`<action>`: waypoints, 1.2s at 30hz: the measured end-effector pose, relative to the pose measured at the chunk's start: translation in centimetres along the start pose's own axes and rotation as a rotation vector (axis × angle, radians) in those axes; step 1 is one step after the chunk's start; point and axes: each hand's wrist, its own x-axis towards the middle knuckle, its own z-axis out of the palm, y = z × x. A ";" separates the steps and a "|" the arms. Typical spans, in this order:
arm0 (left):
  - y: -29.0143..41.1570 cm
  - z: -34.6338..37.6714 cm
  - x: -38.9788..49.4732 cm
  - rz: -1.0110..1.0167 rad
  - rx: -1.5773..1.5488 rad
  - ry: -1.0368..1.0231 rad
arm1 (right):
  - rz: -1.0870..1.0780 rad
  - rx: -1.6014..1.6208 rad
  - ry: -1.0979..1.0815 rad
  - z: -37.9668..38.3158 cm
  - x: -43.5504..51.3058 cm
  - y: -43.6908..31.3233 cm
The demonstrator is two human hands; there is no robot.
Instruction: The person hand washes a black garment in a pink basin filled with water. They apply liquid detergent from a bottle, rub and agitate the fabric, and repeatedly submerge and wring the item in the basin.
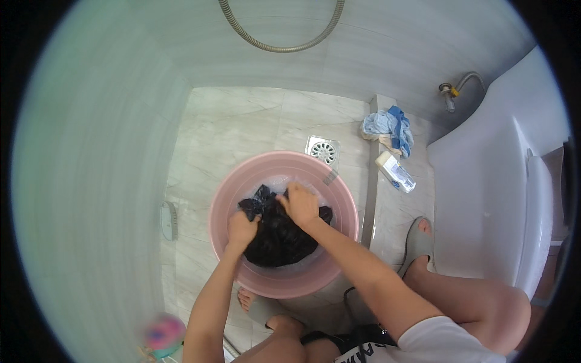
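A pink plastic basin (283,292) stands on the tiled floor before me, holding soapy water and a bunched black wet cloth (279,240). My left hand (243,229) grips a fold of the cloth at the basin's left side, with the thumb bent over it. On the cloth's upper right part lies my right hand (300,205), its fingers curled down around the fabric. The fingertips of both hands are partly hidden in the folds. A grey strip of tape (330,177) sticks to the basin's upper right rim.
A floor drain (323,152) lies just beyond the basin. Blue and white cloths (389,127) and a bar of soap in a plastic wrapper (396,172) lie by the raised ledge (374,195). A white toilet (481,195) stands right; a shower hose (281,47) hangs ahead.
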 end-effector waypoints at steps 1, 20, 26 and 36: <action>0.1 -0.5 0.0 -0.011 -0.526 0.074 | 0.167 -0.013 0.066 0.0 0.1 -0.7; 7.9 -0.4 -5.7 -0.500 -1.499 0.007 | -0.034 -0.022 -0.019 0.2 -1.8 -8.1; 4.4 0.7 -5.3 -0.514 -1.575 -0.089 | -0.193 0.049 -0.060 -1.9 -4.4 -9.6; -0.4 1.1 -3.0 -0.314 -1.077 0.054 | -0.233 -0.053 0.043 0.7 -1.9 -2.0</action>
